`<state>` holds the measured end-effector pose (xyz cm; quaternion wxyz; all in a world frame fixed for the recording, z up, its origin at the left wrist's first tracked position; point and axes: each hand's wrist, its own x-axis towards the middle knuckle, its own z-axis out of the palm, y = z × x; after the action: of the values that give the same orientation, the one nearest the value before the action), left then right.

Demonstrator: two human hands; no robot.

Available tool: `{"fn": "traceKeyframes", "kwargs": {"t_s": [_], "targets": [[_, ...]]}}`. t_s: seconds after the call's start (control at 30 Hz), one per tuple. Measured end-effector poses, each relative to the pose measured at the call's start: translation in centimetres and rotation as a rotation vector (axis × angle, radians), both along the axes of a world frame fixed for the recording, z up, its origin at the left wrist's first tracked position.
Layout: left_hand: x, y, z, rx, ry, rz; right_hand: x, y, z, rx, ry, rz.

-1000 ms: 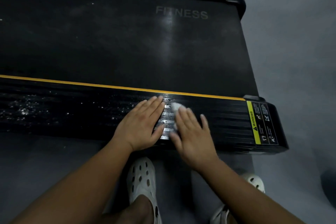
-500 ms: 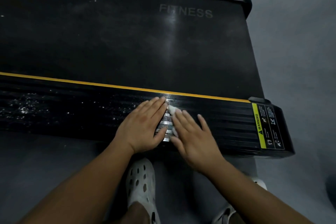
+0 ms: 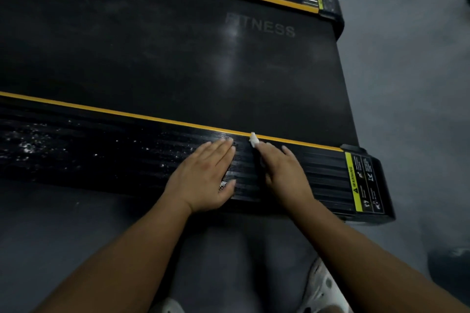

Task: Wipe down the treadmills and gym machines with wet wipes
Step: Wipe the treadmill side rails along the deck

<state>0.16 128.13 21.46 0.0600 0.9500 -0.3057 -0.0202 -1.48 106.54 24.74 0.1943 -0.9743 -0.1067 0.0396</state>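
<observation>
White and limp, the wet wipe (image 3: pixel 253 140) pokes from under the flat fingers of the right hand (image 3: pixel 284 173) on the treadmill side rail (image 3: pixel 101 155), left hand (image 3: pixel 203 175) flat alongside, neither grip closed; being soft, it wants broad pressing, not pinching.

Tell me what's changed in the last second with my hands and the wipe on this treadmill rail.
The right hand has pushed the wet wipe away from the person, across the ribbed side rail, up to the yellow stripe. Nothing was taken hold of or let go. The left hand stays flat on the rail beside it, and the white specks remain further left.
</observation>
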Motion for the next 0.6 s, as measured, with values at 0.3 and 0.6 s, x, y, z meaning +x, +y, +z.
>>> {"fn": "traceKeyframes", "kwargs": {"t_s": [0.3,0.6], "targets": [[0.3,0.1,0.4,-0.012,0.053,-0.021,2.2,0.9,-1.6,-0.021,-0.172,-0.021],[1.2,6.3,1.2,0.052,0.000,-0.106,-3.5,5.3,-3.8,-0.221,-0.077,-0.126]]}}
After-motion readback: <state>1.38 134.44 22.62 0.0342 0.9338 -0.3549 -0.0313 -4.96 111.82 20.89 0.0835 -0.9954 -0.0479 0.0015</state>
